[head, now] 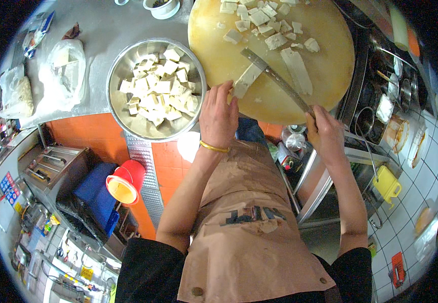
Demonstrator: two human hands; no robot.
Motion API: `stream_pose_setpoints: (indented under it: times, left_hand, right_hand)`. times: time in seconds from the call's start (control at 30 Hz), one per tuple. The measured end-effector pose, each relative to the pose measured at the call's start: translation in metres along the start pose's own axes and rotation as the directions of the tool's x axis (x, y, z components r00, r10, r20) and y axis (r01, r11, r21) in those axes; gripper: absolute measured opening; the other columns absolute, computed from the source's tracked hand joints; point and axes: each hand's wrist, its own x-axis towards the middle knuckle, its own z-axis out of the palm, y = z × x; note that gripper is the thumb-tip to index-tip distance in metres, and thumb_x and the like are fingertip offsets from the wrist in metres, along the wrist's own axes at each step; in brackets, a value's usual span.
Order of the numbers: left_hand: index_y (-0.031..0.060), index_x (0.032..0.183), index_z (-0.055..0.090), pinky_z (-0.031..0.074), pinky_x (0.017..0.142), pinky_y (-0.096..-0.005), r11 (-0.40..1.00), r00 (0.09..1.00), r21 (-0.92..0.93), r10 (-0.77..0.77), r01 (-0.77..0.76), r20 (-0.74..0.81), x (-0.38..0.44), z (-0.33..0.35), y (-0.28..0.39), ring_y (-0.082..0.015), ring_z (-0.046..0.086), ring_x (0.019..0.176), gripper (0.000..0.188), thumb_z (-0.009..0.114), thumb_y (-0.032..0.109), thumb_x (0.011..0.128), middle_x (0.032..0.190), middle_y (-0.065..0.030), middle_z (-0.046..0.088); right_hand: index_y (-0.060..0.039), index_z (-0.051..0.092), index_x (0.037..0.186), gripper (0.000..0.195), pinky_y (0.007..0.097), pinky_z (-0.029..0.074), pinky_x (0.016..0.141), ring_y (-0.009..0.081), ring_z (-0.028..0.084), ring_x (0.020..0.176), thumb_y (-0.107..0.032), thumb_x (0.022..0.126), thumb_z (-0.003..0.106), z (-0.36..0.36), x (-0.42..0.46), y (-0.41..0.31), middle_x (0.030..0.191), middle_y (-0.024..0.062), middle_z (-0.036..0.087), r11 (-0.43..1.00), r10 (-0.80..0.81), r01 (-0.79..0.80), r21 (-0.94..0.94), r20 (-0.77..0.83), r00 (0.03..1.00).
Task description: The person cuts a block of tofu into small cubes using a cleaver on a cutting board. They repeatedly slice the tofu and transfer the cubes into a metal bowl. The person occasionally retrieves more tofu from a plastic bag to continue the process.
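A wide kitchen knife (285, 85) is in my right hand (327, 132), its blade lying across the far end of a white tofu strip (247, 81). My left hand (219, 111) has the near end of that strip between thumb and fingers. Both are over a round, yellowish chopping board (222, 57). To the right of the blade lies a second tofu strip (297, 72). Cut tofu pieces (260, 19) are scattered at the board's far side. Left of my left hand, a steel bowl (114, 91) holds many tofu cubes (162, 87).
The steel counter (101, 22) carries clear plastic bags (65, 72) and a small white bowl (162, 9). A stove area with pans (370, 117) adjoins the board's right side. A red bucket (132, 178) is below, left. My brown apron (241, 227) nears the counter edge.
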Motion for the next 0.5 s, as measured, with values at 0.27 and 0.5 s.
stream_pose_setpoints:
  times: [0.27,0.5]
  left_hand:
    - [0.0011,0.131,0.064,0.057,0.089,-0.0431,0.998,0.998,-0.034,-0.053,0.052,-0.024,-0.011,-0.002,-0.007,-0.0359,0.07,0.105,0.039,0.061,-0.008,0.092,0.115,-0.0189,0.069]
    - [0.0013,0.129,0.065,0.058,0.091,-0.0419,0.998,0.998,-0.032,-0.047,0.046,-0.033,-0.018,-0.004,-0.014,-0.0344,0.071,0.104,0.038,0.06,-0.01,0.093,0.114,-0.0183,0.07]
  right_hand:
    - [-0.0017,0.064,0.113,0.017,0.0501,0.06,0.072,0.0435,0.075,0.087,-0.006,0.097,0.07,-0.006,-0.009,-0.023,0.105,0.0206,0.074,0.995,-0.007,0.01,0.101,-0.024,1.0]
    - [0.0005,0.066,0.114,0.019,0.0519,0.06,0.073,0.0445,0.075,0.089,-0.009,0.098,0.071,0.015,-0.007,-0.02,0.105,0.0228,0.074,0.998,0.038,-0.039,0.044,0.037,0.999]
